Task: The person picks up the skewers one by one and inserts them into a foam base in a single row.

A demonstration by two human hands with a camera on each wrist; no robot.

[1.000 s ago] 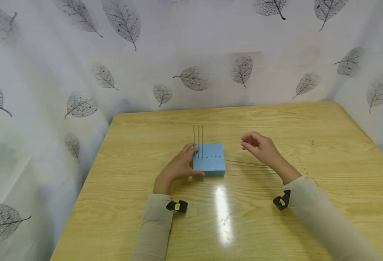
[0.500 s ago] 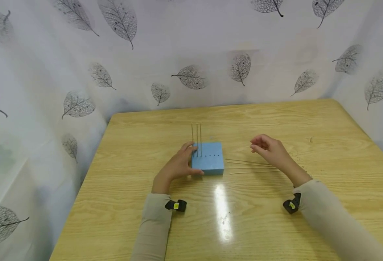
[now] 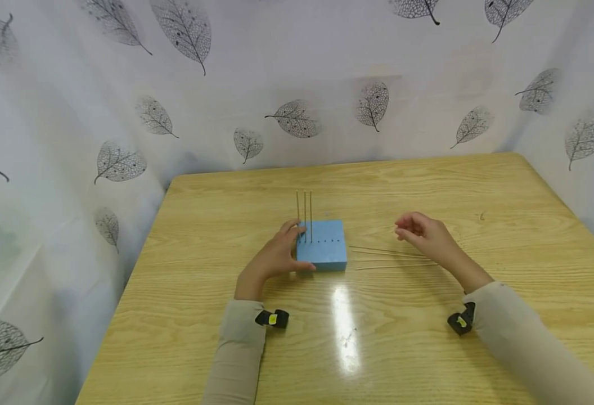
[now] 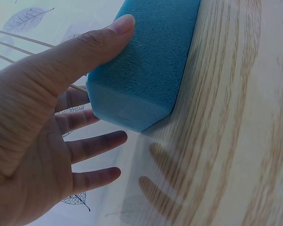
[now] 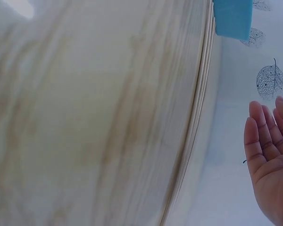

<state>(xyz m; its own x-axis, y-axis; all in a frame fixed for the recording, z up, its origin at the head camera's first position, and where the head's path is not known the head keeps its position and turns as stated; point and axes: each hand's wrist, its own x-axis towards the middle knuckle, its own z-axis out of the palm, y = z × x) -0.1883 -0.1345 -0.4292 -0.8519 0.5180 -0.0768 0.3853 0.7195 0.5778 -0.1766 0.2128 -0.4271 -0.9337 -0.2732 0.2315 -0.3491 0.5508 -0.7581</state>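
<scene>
A blue foam block [image 3: 327, 256] lies on the table with three thin sticks [image 3: 305, 216] standing upright in its left part. A row of small holes runs to the right of them. My left hand [image 3: 271, 259] holds the block at its left end, thumb on the front face and fingers behind. In the left wrist view, the thumb presses the foam block [image 4: 151, 61] while two fingers stick out past its end. My right hand [image 3: 428, 236] hovers above several loose sticks [image 3: 388, 253], fingers loosely bent, with nothing visible in it. The right wrist view also shows the hand [image 5: 273, 165] apart from everything.
The wooden table [image 3: 403, 349] has its far edge against a leaf-printed curtain [image 3: 327, 56]. A small dark bit [image 3: 482, 216] lies at the right. Each wrist wears a black camera strap, such as the left strap [image 3: 273, 319].
My right hand has moved right and slightly nearer, away from the block, above the loose sticks. My left hand stays on the block, and the upright sticks have not changed.
</scene>
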